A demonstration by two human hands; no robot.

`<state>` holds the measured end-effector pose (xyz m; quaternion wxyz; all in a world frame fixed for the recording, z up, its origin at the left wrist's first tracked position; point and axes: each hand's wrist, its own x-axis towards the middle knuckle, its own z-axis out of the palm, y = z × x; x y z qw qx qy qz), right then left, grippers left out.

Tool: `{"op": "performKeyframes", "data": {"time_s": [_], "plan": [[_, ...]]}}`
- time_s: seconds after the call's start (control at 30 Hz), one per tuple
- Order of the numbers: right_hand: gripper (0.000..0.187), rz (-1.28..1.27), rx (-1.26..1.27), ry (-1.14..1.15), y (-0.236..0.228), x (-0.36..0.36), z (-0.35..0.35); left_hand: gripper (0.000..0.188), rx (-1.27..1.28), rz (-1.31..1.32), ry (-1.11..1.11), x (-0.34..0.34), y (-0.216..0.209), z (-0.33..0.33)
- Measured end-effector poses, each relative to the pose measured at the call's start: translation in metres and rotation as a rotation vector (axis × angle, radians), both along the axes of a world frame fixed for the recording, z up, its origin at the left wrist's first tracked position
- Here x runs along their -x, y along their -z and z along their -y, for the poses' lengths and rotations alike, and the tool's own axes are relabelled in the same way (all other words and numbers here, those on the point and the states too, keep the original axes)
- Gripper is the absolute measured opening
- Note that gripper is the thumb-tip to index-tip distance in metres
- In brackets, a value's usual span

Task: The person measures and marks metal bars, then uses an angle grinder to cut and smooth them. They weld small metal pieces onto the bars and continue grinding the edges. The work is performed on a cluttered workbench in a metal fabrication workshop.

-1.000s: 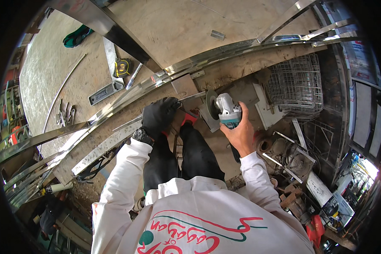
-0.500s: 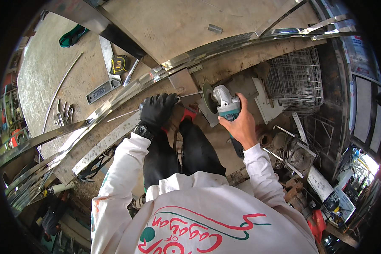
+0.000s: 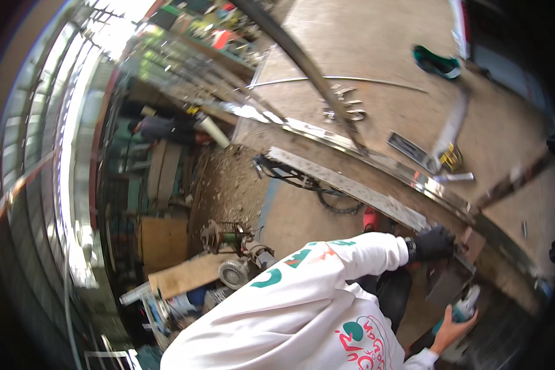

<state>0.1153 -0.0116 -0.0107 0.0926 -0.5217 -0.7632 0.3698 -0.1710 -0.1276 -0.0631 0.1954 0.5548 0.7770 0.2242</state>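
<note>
Two hands are in view, both in the lower right part of the head view. Compared with the frame half a second earlier, the view has swung to the person's left. The hands, previously near the centre, now appear close to the right rim. The tape measure point(image 3: 451, 158), the square point(image 3: 412, 151) and the marker point(image 3: 455, 177), previously at upper left, now appear at right. A co-worker point(image 3: 163, 131) and a wooden board point(image 3: 191, 275) now show clearly on the left side.

The angle grinder point(image 3: 456, 313) is in the right hand point(image 3: 455, 331), which is bare and wrapped around the teal body. The grey head of the tool points toward the upper right of the picture. Relative to the left hand point(image 3: 435, 243), the grinder is near, lower and slightly to the right in the picture, with a gap between glove and tool.

The left hand wears a black glove and is held near the lower right end of a speckled metal bar point(image 3: 345, 187). Its fingers are blurred; whether they grip anything cannot be told. The grinder's disc is likewise too blurred to locate.

A polished metal profile point(image 3: 391, 163) runs diagonally along the edge of the worktable point(image 3: 376, 55), above both hands in the picture. Small metal clamps point(image 3: 353, 115) lie on the tabletop, beyond the profile.
</note>
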Motion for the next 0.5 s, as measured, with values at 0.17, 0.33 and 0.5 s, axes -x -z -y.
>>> {"op": "performKeyframes", "data": {"time_s": [0.17,0.33,0.5], "plan": [[0.093,0.176,-0.019,0.079,0.019,-0.017,-0.002,0.019,-0.062,0.098,-0.177,-0.014,-0.003,0.006],[0.097,0.056,0.058,0.067,0.004,-0.011,-0.017,0.03,0.008,0.588,-0.231,0.015,-0.022,-0.002],[0.096,-0.077,0.073,0.001,-0.009,0.01,-0.035,0.032,0.033,0.591,0.08,0.029,0.048,-0.019]]}}
